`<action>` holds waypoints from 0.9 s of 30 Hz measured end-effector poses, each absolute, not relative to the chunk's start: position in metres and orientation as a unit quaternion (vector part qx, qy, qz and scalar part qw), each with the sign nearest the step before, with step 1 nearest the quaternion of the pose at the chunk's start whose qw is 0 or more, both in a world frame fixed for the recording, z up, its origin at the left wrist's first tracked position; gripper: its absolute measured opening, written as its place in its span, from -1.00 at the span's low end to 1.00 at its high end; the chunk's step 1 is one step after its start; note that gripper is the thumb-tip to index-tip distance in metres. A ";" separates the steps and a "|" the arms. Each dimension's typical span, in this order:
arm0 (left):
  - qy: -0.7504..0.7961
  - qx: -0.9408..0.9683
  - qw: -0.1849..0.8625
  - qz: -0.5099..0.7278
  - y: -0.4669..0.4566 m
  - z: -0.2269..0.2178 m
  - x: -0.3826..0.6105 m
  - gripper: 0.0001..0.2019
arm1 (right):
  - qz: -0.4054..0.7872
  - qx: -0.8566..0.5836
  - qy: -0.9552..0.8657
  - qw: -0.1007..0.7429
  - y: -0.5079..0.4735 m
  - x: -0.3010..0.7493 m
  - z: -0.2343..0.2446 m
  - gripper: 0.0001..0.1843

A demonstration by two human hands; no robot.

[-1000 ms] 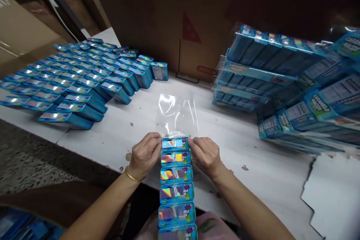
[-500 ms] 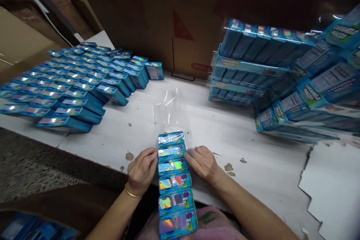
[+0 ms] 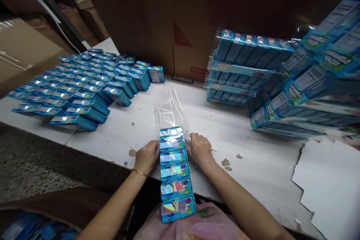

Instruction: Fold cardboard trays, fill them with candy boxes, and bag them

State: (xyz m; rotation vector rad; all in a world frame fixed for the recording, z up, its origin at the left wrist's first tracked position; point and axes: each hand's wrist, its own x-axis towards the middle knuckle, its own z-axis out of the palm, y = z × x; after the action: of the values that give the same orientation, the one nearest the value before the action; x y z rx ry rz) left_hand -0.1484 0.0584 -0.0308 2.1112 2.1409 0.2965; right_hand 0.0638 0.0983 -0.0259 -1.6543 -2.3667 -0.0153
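Note:
A long row of blue tins with holographic lids (image 3: 174, 174) lies across the white table (image 3: 118, 131), its near end hanging over the table edge towards me. A clear plastic bag (image 3: 168, 110) stretches from the far end of the row, and its film covers the farthest tins. My left hand (image 3: 146, 156) is against the row's left side, and my right hand (image 3: 201, 150) is against its right side. Both hands appear to pinch the film at the bag's mouth. A gold bangle (image 3: 140, 173) circles my left wrist.
Several rows of loose blue tins (image 3: 81, 90) stand on the table at left. Shrink-wrapped stacks of Caramelo Macizo packs (image 3: 242, 67) rise at right, beside a white card sheet (image 3: 329, 183). Cardboard boxes (image 3: 28, 48) stand behind the table at left.
The bag's film now reaches farther along the row, over more tins. Both hands have slid towards me along the row's sides.

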 end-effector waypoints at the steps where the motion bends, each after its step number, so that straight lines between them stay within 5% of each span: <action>1: 0.707 0.698 0.066 0.090 0.060 -0.032 -0.149 -0.74 | -0.003 -0.571 -0.812 0.122 0.099 0.063 -0.029 -0.91; 20: 0.624 0.776 0.060 0.068 0.000 -0.026 -0.144 -0.73 | 0.052 -0.508 -0.841 0.177 0.053 0.082 -0.024 -0.86; 27: 0.650 0.728 -0.018 0.218 0.027 -0.010 -0.137 -0.87 | 0.001 -0.492 -0.839 0.233 0.086 0.076 0.016 -0.77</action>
State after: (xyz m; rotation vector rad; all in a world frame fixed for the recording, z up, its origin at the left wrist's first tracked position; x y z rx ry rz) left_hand -0.1373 0.0270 -0.0099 2.3139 2.0646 0.6914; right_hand 0.0757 0.0856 0.0161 -1.3517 -2.3042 0.0035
